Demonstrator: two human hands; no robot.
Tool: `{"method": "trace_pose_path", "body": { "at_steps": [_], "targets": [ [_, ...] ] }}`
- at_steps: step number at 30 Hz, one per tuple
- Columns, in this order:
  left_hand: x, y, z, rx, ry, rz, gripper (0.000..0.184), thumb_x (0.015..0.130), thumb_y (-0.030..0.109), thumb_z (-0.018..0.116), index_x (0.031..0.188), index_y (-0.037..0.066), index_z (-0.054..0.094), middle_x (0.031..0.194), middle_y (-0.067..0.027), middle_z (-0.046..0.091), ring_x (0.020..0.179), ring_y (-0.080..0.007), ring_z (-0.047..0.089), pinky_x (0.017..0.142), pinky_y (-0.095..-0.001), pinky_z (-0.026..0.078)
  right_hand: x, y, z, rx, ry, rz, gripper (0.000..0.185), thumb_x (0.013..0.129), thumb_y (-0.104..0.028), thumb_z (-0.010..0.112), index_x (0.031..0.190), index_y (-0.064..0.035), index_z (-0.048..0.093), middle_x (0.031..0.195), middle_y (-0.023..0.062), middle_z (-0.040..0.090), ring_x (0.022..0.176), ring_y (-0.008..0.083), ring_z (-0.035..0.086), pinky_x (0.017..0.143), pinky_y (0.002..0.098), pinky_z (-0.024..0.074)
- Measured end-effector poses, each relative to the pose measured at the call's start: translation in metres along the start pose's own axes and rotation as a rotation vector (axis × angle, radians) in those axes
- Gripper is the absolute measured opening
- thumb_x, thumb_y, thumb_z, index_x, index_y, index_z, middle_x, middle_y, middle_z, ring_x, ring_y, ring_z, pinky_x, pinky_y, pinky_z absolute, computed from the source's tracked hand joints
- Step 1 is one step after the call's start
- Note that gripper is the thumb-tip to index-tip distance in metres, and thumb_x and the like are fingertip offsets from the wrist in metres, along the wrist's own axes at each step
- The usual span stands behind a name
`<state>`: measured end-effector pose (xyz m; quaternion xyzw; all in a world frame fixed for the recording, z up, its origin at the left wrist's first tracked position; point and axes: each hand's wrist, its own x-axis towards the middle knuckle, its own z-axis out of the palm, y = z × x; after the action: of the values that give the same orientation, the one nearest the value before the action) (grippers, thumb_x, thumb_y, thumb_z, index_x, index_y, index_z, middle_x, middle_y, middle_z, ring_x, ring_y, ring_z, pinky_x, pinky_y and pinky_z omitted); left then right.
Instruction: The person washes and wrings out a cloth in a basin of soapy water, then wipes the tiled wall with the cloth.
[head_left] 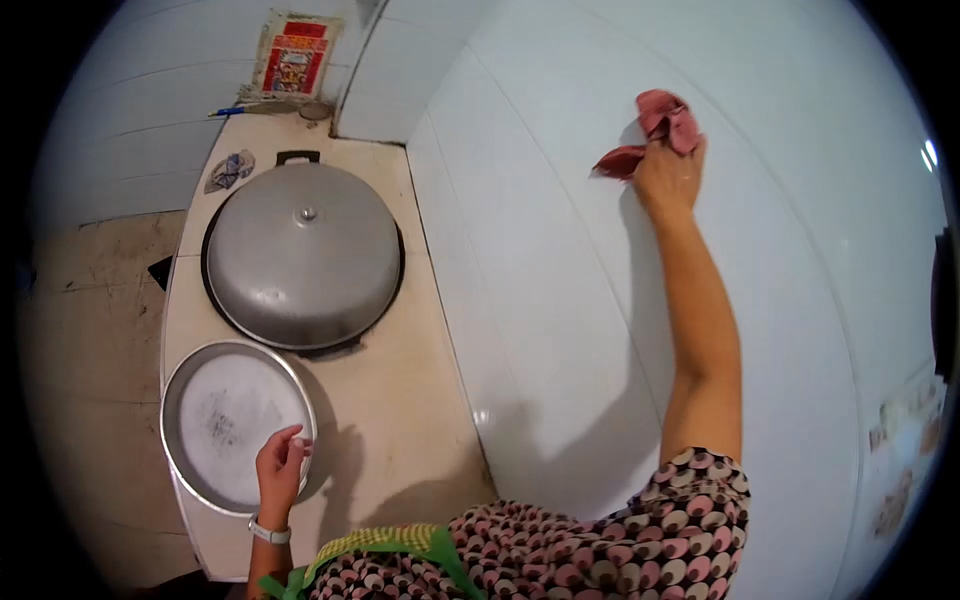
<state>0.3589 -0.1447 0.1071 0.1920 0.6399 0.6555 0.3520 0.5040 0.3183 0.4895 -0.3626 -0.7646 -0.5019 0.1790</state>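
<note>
A reddish-pink cloth (672, 118) is bunched in my right hand (670, 178), which reaches far up the white tiled wall (560, 330) and presses it there. Part of the cloth sticks out to the left of the fingers. Down on the left, my left hand (280, 466) hovers over the right side of a round metal pan (215, 430), its fingers loosely bent and apart with nothing in them. Whether it touches the pan's rim, I cannot tell. The pan stands on the beige tiled counter (400, 410).
A large wok with a domed metal lid (300, 260) is set into the counter beyond the pan. Behind it lie a crumpled rag (230, 172) and a blue-handled tool (228, 112). A red printed poster (297, 60) hangs on the back wall.
</note>
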Motion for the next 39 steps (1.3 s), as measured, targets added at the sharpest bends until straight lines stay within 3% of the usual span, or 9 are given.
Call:
{"method": "trace_pose_path", "body": {
  "at_steps": [1, 5, 9, 13, 15, 24, 29, 33, 39],
  "targets": [
    [-0.003, -0.006, -0.004, -0.021, -0.007, -0.019, 0.026, 0.09, 0.011, 0.051, 0.11, -0.005, 0.055, 0.085, -0.0082, 0.064, 0.077, -0.0123, 0.06, 0.071, -0.0245, 0.048, -0.018, 0.01, -0.028, -0.097, -0.199, 0.036, 0.023, 0.077, -0.012, 0.045, 0.089, -0.0021, 0.063, 0.099, 0.014, 0.063, 0.108, 0.0287, 0.05, 0.105, 0.044, 0.0213],
    [-0.002, -0.002, 0.007, -0.012, -0.194, 0.034, 0.024, 0.09, 0.01, 0.051, 0.11, -0.003, 0.056, 0.088, -0.0086, 0.064, 0.08, -0.0131, 0.06, 0.071, -0.0254, 0.049, -0.116, 0.072, -0.096, 0.036, 0.013, 0.113, 0.032, 0.086, -0.017, 0.041, 0.11, -0.0049, 0.059, 0.121, 0.0181, 0.051, 0.117, 0.0299, 0.041, 0.105, 0.0398, 0.0231],
    [-0.005, 0.007, 0.047, -0.082, -0.368, 0.06, 0.024, 0.09, 0.011, 0.052, 0.109, -0.003, 0.056, 0.086, -0.0086, 0.064, 0.079, -0.0122, 0.06, 0.071, -0.0244, 0.049, -0.236, 0.128, -0.191, 0.028, 0.058, 0.263, 0.043, 0.081, -0.01, 0.05, 0.124, -0.0083, 0.049, 0.127, 0.0133, 0.044, 0.115, 0.0309, 0.036, 0.099, 0.036, 0.0284],
    [-0.016, 0.014, 0.087, -0.012, -0.613, 0.089, 0.023, 0.089, 0.009, 0.053, 0.109, -0.003, 0.056, 0.083, -0.0086, 0.065, 0.077, -0.0111, 0.061, 0.07, -0.0228, 0.048, -0.373, 0.177, -0.28, -0.492, -0.067, 0.483, 0.061, 0.086, -0.03, 0.041, 0.142, -0.0124, 0.024, 0.144, 0.0125, 0.028, 0.132, 0.0302, 0.023, 0.107, 0.0396, 0.0129],
    [-0.028, 0.011, 0.104, 0.01, -0.747, 0.064, 0.023, 0.088, 0.007, 0.053, 0.109, -0.002, 0.056, 0.084, -0.0084, 0.065, 0.076, -0.0105, 0.06, 0.07, -0.023, 0.048, -0.449, 0.204, -0.317, -0.527, -0.095, 0.637, 0.064, 0.084, -0.02, 0.045, 0.142, -0.0078, 0.021, 0.14, 0.0201, 0.03, 0.124, 0.0404, 0.03, 0.105, 0.0437, 0.0197],
    [-0.069, 0.004, 0.111, 0.275, -1.046, 0.118, 0.025, 0.091, 0.012, 0.05, 0.111, -0.001, 0.056, 0.087, -0.0084, 0.064, 0.079, -0.0115, 0.061, 0.071, -0.024, 0.049, -0.634, 0.234, -0.399, -0.893, 0.128, 0.963, 0.065, 0.083, -0.016, 0.045, 0.142, -0.0039, 0.02, 0.136, 0.0246, 0.033, 0.122, 0.0418, 0.033, 0.105, 0.0448, 0.0207],
    [-0.072, -0.014, 0.085, 0.335, -0.92, 0.098, 0.023, 0.09, 0.01, 0.051, 0.11, -0.001, 0.057, 0.086, -0.0092, 0.065, 0.078, -0.0121, 0.061, 0.07, -0.0247, 0.049, -0.619, 0.203, -0.357, -0.702, 0.128, 1.014, 0.064, 0.08, -0.009, 0.042, 0.14, 0.0012, 0.021, 0.13, 0.0304, 0.036, 0.12, 0.0435, 0.034, 0.104, 0.0459, 0.0228],
    [-0.086, -0.002, 0.103, 0.298, -0.876, 0.11, 0.025, 0.09, 0.014, 0.054, 0.108, -0.002, 0.057, 0.084, -0.0085, 0.065, 0.077, -0.0118, 0.062, 0.069, -0.0243, 0.05, -0.576, 0.158, -0.316, -0.351, 0.199, 0.718, 0.065, 0.069, 0.002, 0.039, 0.133, 0.0028, 0.037, 0.121, 0.0277, 0.044, 0.108, 0.0421, 0.042, 0.094, 0.0471, 0.033],
    [-0.155, 0.027, 0.183, 0.039, -1.108, -0.03, 0.035, 0.09, 0.021, 0.055, 0.119, 0.002, 0.051, 0.104, -0.0072, 0.061, 0.095, -0.0122, 0.058, 0.08, -0.0233, 0.046, -0.58, 0.069, -0.257, 0.52, -0.129, 0.302, 0.043, 0.07, 0.014, 0.047, 0.109, 0.0013, 0.059, 0.102, 0.0154, 0.06, 0.09, 0.0283, 0.059, 0.078, 0.0345, 0.0471]
  ]
}}
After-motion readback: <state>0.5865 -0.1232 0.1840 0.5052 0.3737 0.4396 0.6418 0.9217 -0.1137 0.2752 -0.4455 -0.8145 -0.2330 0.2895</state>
